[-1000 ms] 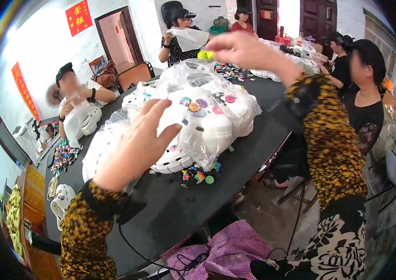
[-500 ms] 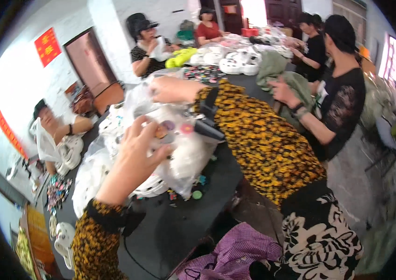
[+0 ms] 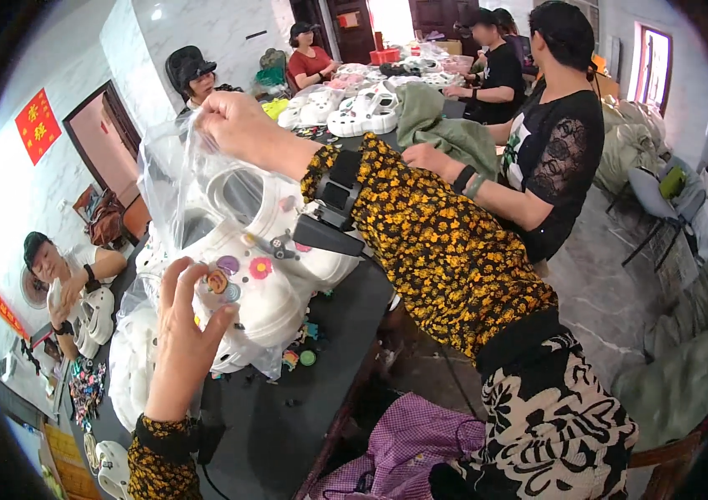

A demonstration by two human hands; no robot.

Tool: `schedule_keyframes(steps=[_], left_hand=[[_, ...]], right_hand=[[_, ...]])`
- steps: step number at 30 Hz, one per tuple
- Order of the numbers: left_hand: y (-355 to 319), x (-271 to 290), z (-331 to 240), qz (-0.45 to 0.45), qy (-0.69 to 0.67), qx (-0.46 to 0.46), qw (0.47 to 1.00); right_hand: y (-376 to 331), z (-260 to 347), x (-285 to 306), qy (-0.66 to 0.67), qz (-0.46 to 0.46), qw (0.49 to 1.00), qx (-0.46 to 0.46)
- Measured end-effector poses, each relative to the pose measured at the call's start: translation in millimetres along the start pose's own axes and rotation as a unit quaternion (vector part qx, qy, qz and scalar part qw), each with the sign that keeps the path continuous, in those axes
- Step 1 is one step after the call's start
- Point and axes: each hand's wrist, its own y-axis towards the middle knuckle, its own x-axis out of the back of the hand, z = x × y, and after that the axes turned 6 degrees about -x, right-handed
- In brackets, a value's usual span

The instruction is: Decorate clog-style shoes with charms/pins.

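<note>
A pair of white clogs [image 3: 275,310] with colourful charms, among them a pink flower and a purple disc, sits in a clear plastic bag [image 3: 164,162]. At the top of the bag, my right hand [image 3: 241,129] pinches the film between closed fingers and holds it raised. Beside the front of the clogs is my left hand [image 3: 180,333], thumb and fingers spread apart, with nothing gripped in it. Whether its fingertips touch the bag I cannot tell. A black device [image 3: 337,196] is strapped to my right wrist.
More white clogs [image 3: 133,358] lie left on the dark table [image 3: 287,433], with loose charms [image 3: 87,387] beyond. A co-worker [image 3: 554,142] with green cloth [image 3: 446,129] stands at the right; others sit round the table. Purple checked fabric [image 3: 408,442] lies nearest me.
My right hand has risen, drawing the bag's top upward. The left hand stays beside the clogs, fingers still apart. The whole view has shifted.
</note>
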Motion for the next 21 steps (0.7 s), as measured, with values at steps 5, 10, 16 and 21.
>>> schedule_keyframes(steps=[5, 10, 16, 21], left_hand=[[-6.9, -14.7, -2.7, -0.018, -0.030, 0.074, 0.997], [-33.8, -25.6, 5.4, -0.056, -0.129, 0.176, 0.974], [-64.6, -30.7, -6.4, 0.045, -0.483, 0.329, 0.810], [-80.4, -41.6, -34.1, 0.030, -0.597, 0.366, 0.713]], right_hand=[[-19.5, 10.9, 14.6, -0.026, -0.021, 0.999, -0.012], [-22.0, 37.0, 17.6, 0.036, -0.021, 0.995, -0.094], [-19.6, 59.2, 2.1, 0.130, -0.074, 0.988, -0.027], [-22.6, 93.0, -25.7, 0.153, -0.067, 0.986, 0.000]])
